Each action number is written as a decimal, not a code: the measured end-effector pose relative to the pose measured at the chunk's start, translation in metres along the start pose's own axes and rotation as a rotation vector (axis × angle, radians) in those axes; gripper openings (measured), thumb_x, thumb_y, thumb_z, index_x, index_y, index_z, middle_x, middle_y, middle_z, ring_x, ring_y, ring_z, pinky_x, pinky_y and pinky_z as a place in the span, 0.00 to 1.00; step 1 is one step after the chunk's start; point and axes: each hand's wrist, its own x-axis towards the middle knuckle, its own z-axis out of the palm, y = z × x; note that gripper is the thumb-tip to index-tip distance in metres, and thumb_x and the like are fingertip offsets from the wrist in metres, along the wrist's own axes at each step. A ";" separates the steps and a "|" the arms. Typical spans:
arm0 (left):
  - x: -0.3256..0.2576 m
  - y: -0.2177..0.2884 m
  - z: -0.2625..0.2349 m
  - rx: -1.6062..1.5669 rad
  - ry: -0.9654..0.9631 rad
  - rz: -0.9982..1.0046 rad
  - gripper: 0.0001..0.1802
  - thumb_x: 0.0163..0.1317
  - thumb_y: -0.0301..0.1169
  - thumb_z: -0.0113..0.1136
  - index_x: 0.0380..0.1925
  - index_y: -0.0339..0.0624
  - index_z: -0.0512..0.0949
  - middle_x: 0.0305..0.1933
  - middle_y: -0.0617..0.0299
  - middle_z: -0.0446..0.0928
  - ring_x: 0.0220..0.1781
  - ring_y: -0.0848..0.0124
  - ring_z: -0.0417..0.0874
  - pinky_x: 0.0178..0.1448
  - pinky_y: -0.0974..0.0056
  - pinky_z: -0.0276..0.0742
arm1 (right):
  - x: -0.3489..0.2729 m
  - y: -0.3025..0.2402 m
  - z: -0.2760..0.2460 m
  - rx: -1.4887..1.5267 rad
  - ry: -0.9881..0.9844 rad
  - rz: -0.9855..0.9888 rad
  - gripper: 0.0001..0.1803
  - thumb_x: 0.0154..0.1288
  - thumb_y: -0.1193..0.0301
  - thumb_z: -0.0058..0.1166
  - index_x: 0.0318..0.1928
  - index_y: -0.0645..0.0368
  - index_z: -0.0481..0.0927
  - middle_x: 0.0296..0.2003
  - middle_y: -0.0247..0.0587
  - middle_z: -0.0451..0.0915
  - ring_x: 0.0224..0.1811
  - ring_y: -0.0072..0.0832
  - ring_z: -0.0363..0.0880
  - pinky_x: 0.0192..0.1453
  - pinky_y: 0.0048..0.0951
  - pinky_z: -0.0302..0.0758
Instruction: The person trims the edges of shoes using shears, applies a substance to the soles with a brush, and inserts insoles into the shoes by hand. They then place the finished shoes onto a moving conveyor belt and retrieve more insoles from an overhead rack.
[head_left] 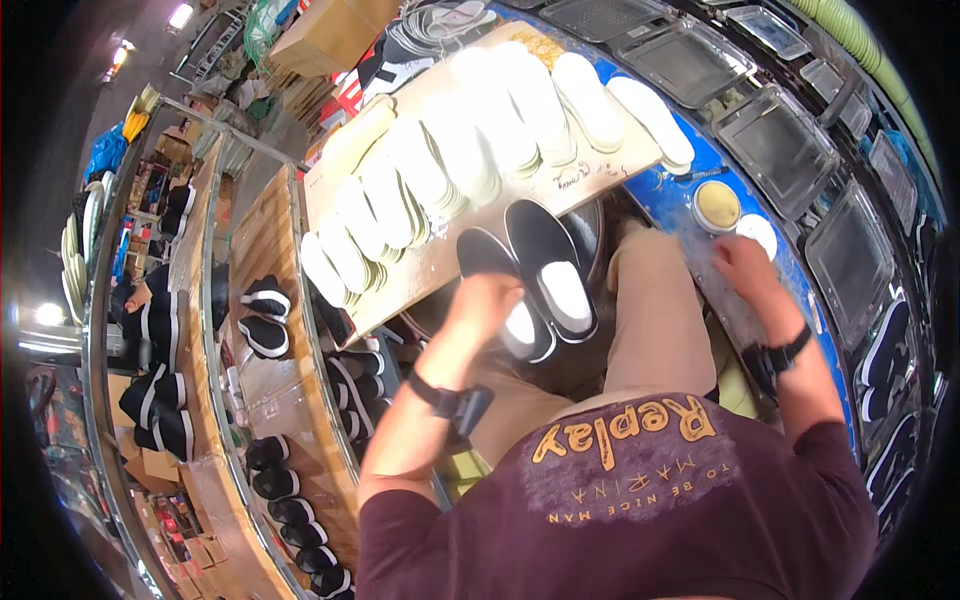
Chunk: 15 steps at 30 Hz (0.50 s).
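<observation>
My left hand (488, 305) is closed around a pair of black slip-on shoes (541, 240) with white-edged soles, held side by side over my lap. White patches show inside their heels. The hand covers part of the left shoe. My right hand (748, 268) is on the right, its fingers curled, over the blue bench (684, 212). Whatever those fingers hold, if anything, is hidden. Close to it are a round tub (716, 206) of yellowish paste and a white round piece (757, 236). Stacks of white insoles (425, 165) stand on the board (480, 225) ahead of me.
Black shoes (265, 337) sit on wooden shelving (275, 400) to my left. Along the right runs a rack or line with clear-topped trays (776, 150) and more shoes (884, 360). A dark pen (697, 175) lies near the tub. A cardboard box (330, 35) stands far left.
</observation>
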 end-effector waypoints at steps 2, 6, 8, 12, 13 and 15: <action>0.013 -0.014 -0.042 0.089 0.129 0.159 0.07 0.58 0.30 0.65 0.34 0.38 0.84 0.29 0.52 0.84 0.29 0.67 0.84 0.38 0.64 0.79 | 0.055 -0.042 0.006 0.069 0.012 -0.255 0.12 0.53 0.66 0.60 0.36 0.58 0.82 0.30 0.49 0.80 0.36 0.47 0.79 0.41 0.43 0.75; 0.077 -0.008 -0.123 0.127 0.216 0.139 0.04 0.53 0.23 0.63 0.29 0.36 0.83 0.29 0.54 0.82 0.31 0.65 0.84 0.37 0.65 0.79 | 0.156 -0.116 0.033 0.110 0.126 -0.493 0.09 0.53 0.68 0.60 0.34 0.58 0.82 0.34 0.47 0.79 0.40 0.45 0.78 0.46 0.43 0.74; 0.122 -0.015 -0.120 0.286 0.272 0.225 0.06 0.51 0.27 0.66 0.28 0.37 0.83 0.32 0.51 0.82 0.34 0.60 0.84 0.40 0.62 0.79 | 0.204 -0.147 0.049 0.085 0.226 -0.650 0.10 0.53 0.68 0.61 0.34 0.60 0.82 0.37 0.47 0.79 0.43 0.46 0.77 0.48 0.42 0.74; 0.182 0.023 -0.073 0.429 0.236 0.357 0.20 0.44 0.39 0.73 0.33 0.36 0.82 0.36 0.51 0.80 0.44 0.55 0.81 0.50 0.56 0.77 | 0.266 -0.185 0.069 -0.020 0.222 -0.644 0.13 0.48 0.66 0.67 0.32 0.62 0.83 0.38 0.48 0.78 0.45 0.44 0.77 0.51 0.39 0.75; 0.195 0.025 -0.059 0.555 0.184 0.301 0.23 0.42 0.42 0.75 0.34 0.37 0.82 0.37 0.51 0.80 0.44 0.56 0.81 0.50 0.56 0.77 | 0.277 -0.189 0.074 -0.111 0.166 -0.569 0.15 0.46 0.66 0.69 0.32 0.62 0.83 0.37 0.48 0.78 0.46 0.44 0.77 0.52 0.38 0.75; 0.210 0.018 -0.044 0.691 0.246 0.324 0.27 0.38 0.46 0.76 0.34 0.41 0.80 0.39 0.53 0.79 0.45 0.58 0.80 0.48 0.57 0.76 | 0.287 -0.193 0.069 -0.119 0.117 -0.555 0.16 0.45 0.66 0.70 0.34 0.62 0.83 0.38 0.46 0.78 0.47 0.43 0.76 0.52 0.38 0.74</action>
